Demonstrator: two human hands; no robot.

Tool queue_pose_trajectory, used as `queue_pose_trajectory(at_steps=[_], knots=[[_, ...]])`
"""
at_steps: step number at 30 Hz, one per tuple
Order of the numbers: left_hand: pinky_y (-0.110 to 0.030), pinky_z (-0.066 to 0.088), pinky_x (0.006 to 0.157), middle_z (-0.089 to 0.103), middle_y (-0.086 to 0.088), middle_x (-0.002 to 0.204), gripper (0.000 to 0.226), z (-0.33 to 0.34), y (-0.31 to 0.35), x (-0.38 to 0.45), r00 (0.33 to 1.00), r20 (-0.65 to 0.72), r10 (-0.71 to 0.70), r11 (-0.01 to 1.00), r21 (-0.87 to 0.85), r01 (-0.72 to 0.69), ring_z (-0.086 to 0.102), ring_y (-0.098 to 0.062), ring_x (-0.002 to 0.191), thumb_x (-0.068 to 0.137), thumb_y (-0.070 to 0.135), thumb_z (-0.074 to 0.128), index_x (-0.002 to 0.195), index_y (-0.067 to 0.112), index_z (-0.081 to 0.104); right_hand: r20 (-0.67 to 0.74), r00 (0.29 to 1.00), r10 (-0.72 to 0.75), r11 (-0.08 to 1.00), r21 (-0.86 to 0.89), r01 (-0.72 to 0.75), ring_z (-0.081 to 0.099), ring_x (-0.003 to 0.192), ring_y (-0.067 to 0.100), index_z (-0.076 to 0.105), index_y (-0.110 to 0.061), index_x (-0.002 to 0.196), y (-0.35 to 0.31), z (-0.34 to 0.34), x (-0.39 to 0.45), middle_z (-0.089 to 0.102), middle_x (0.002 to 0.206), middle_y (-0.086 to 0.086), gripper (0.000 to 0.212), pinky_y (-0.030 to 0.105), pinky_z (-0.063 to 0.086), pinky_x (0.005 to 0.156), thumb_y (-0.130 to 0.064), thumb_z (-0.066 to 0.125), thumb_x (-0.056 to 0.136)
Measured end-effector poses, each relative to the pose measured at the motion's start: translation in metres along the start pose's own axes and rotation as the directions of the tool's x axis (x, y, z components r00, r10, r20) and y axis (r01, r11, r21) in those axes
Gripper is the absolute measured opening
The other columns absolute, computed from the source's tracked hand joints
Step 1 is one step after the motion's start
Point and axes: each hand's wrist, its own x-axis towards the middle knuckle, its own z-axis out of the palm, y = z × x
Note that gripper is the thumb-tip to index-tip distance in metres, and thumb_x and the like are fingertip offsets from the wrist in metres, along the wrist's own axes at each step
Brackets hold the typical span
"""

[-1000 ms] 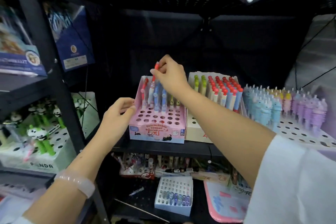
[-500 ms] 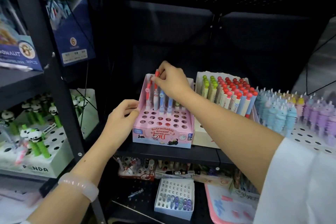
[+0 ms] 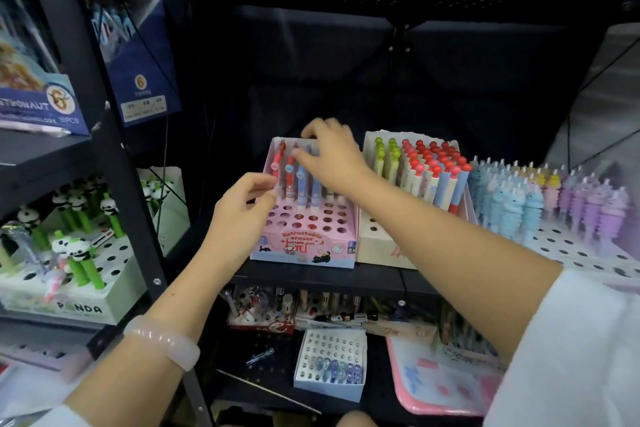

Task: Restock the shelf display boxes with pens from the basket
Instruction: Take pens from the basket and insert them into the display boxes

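Observation:
A pink display box [image 3: 304, 246] marked "Retractable eraser" stands on the middle shelf, with several empty holes at its front. Red-capped and blue pens [image 3: 313, 189] stand in its back rows. My left hand [image 3: 239, 215] grips the box's left wall. My right hand [image 3: 332, 156] reaches over the back row, thumb and fingers curled at the top of a red-capped pen [image 3: 289, 175] that stands in a hole. The motion blur hides the exact pinch. No basket is in view.
A cream box [image 3: 381, 246] of green- and red-topped pens stands right of the pink box, then a white tray [image 3: 581, 253] of pastel pens. Panda pens [image 3: 79, 253] fill the left shelf. Below are a small white box [image 3: 329, 388], loose pens and a pink tray [image 3: 440, 392].
My right hand has lowered the red-capped pen down into a hole in the pink box's back rows. My left hand has stayed on the box's left wall.

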Motion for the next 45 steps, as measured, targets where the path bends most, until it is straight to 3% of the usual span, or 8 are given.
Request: queue_pose_trajectory(at_steps=[7, 15, 18, 23, 25, 33, 41, 45], knots=[[-0.013, 0.046, 0.081, 0.06, 0.017, 0.101, 0.023, 0.09, 0.047, -0.07, 0.964, 0.256, 0.079, 0.982, -0.186, -0.031, 0.058, 0.002, 0.097, 0.095, 0.015, 0.047, 0.093, 0.037, 0.054, 0.131, 0.99, -0.056, 0.976, 0.215, 0.026, 0.056, 0.087, 0.007, 0.061, -0.017, 0.096, 0.035, -0.088, -0.109, 0.061, 0.094, -0.006, 0.01, 0.014, 0.044, 0.074, -0.02, 0.051, 0.094], [-0.023, 0.045, 0.084, 0.063, 0.002, 0.097, 0.014, 0.232, 0.05, -0.181, 0.781, 0.624, 0.027, 0.974, -0.192, 0.119, 0.059, -0.013, 0.092, 0.092, 0.007, 0.051, 0.097, 0.018, 0.058, 0.225, 0.903, 0.365, 0.919, 0.065, -0.388, 0.055, 0.079, 0.013, 0.062, -0.017, 0.092, 0.175, -0.119, -0.3, 0.06, 0.081, -0.006, 0.007, 0.019, 0.037, 0.067, -0.017, 0.055, 0.092], [-0.012, 0.042, 0.079, 0.059, 0.01, 0.092, 0.011, 0.275, 0.04, -0.212, 0.671, 0.741, 0.019, 0.987, -0.122, 0.107, 0.056, -0.008, 0.09, 0.093, 0.011, 0.052, 0.096, 0.02, 0.057, 0.351, 0.761, 0.546, 0.837, -0.198, -0.51, 0.058, 0.089, 0.02, 0.063, -0.008, 0.104, 0.226, -0.115, -0.374, 0.063, 0.093, 0.006, 0.017, 0.023, 0.036, 0.07, -0.015, 0.054, 0.091], [-0.009, 0.04, 0.077, 0.058, 0.014, 0.098, 0.011, 0.323, 0.031, -0.242, 0.51, 0.859, -0.044, 0.995, -0.007, 0.098, 0.055, -0.008, 0.096, 0.094, 0.02, 0.05, 0.098, 0.028, 0.056, 0.739, 0.272, 0.617, 0.752, -0.45, -0.482, 0.052, 0.113, 0.024, 0.049, -0.014, 0.127, 0.269, -0.099, -0.484, 0.053, 0.126, 0.008, 0.037, 0.029, 0.042, 0.087, -0.024, 0.054, 0.092], [-0.008, 0.039, 0.076, 0.055, 0.015, 0.099, 0.01, 0.336, 0.032, -0.248, 0.446, 0.893, -0.062, 0.996, 0.03, 0.08, 0.052, -0.008, 0.098, 0.095, 0.021, 0.049, 0.099, 0.028, 0.055, 0.813, 0.174, 0.556, 0.767, -0.421, -0.483, 0.043, 0.126, 0.025, 0.038, -0.014, 0.139, 0.274, -0.081, -0.516, 0.041, 0.142, 0.009, 0.053, 0.031, 0.038, 0.099, -0.029, 0.057, 0.092], [-0.004, 0.034, 0.074, 0.054, 0.015, 0.104, 0.015, 0.345, 0.028, -0.26, 0.386, 0.912, -0.137, 0.991, 0.129, 0.046, 0.05, -0.002, 0.099, 0.096, 0.022, 0.047, 0.108, 0.024, 0.056, 0.78, 0.302, 0.549, 0.836, -0.504, -0.218, 0.027, 0.133, 0.037, 0.025, -0.004, 0.141, 0.263, -0.015, -0.574, 0.022, 0.146, 0.022, 0.077, 0.049, 0.026, 0.106, -0.041, 0.059, 0.084], [-0.004, 0.036, 0.073, 0.055, 0.019, 0.102, 0.014, 0.345, 0.03, -0.261, 0.378, 0.915, -0.143, 0.99, 0.129, 0.061, 0.05, 0.005, 0.095, 0.097, 0.024, 0.046, 0.105, 0.029, 0.055, 0.756, 0.373, 0.538, 0.835, -0.416, -0.36, 0.051, 0.11, 0.032, 0.037, -0.007, 0.128, 0.254, -0.005, -0.584, 0.047, 0.125, 0.017, 0.053, 0.037, 0.044, 0.081, -0.029, 0.058, 0.085], [-0.007, 0.037, 0.078, 0.055, 0.019, 0.102, 0.015, 0.342, 0.028, -0.262, 0.381, 0.914, -0.142, 0.99, 0.131, 0.055, 0.052, -0.001, 0.1, 0.097, 0.023, 0.045, 0.106, 0.029, 0.055, 0.725, 0.364, 0.585, 0.76, -0.333, -0.558, 0.056, 0.103, 0.032, 0.036, -0.004, 0.127, 0.259, -0.015, -0.572, 0.055, 0.119, 0.02, 0.045, 0.029, 0.036, 0.065, -0.021, 0.053, 0.089]])
